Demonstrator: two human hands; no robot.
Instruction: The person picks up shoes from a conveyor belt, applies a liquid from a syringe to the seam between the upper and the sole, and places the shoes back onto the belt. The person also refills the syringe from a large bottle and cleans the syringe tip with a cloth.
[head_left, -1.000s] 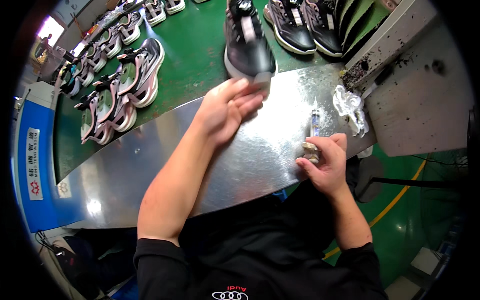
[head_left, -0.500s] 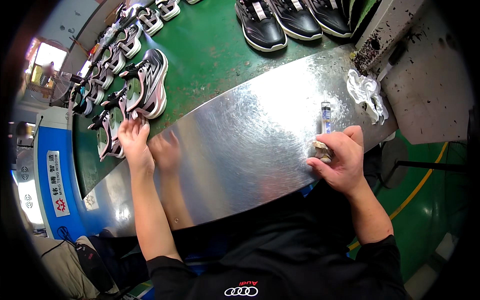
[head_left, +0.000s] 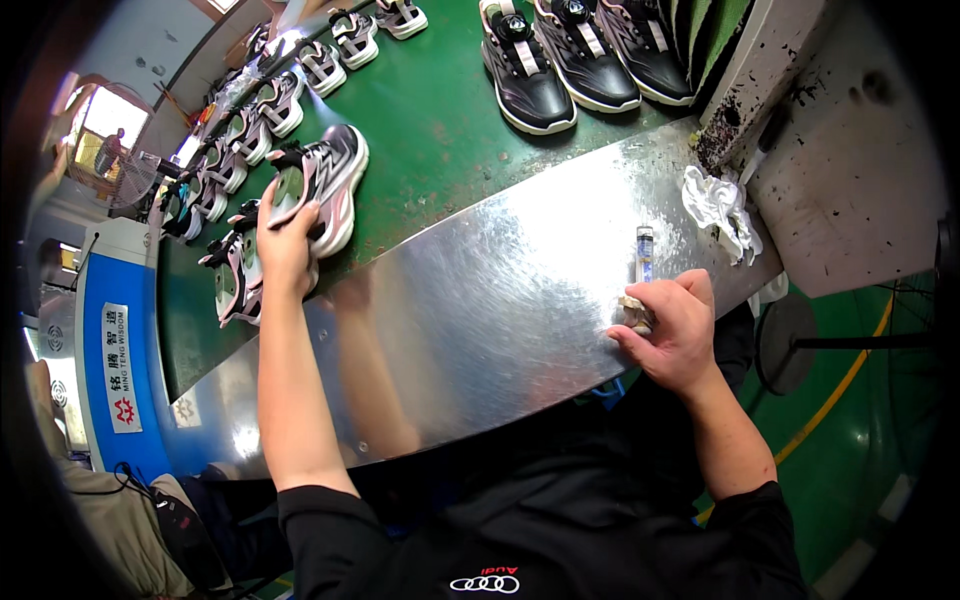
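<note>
A: What is seen closest?

B: A shiny metal plate [head_left: 480, 330] is seen first. The right hand [head_left: 672, 330] is rested on its near edge. The fingers are curled tight around a small pale lump [head_left: 634, 310]. What the lump is cannot be told. Just past it, a thin tube [head_left: 645, 255] is laid on the plate, and a white rag [head_left: 720, 205] is crumpled near the far corner.

A: And the other hand?

B: The left hand [head_left: 285, 240] is stretched out past the plate, onto the green belt [head_left: 440, 130]. A grey and pink shoe [head_left: 325, 185] is gripped there. The fingers are wrapped over its heel end. The shoe is tipped on its side, right next to another shoe [head_left: 232, 280] like it.

A: How should the shoe be picked up well?

B: It is best held firmly round the heel, so it is not dropped. It should be lifted straight up first, so the shoe beside it is not bumped. Then it can be brought over the plate slowly. The tube and the lump should be kept out of the way.

A: What is seen farthest off?

B: Black shoes [head_left: 570, 60] are lined up at the far side of the belt. More small shoes [head_left: 270, 100] are set in a row running off to the left.
</note>
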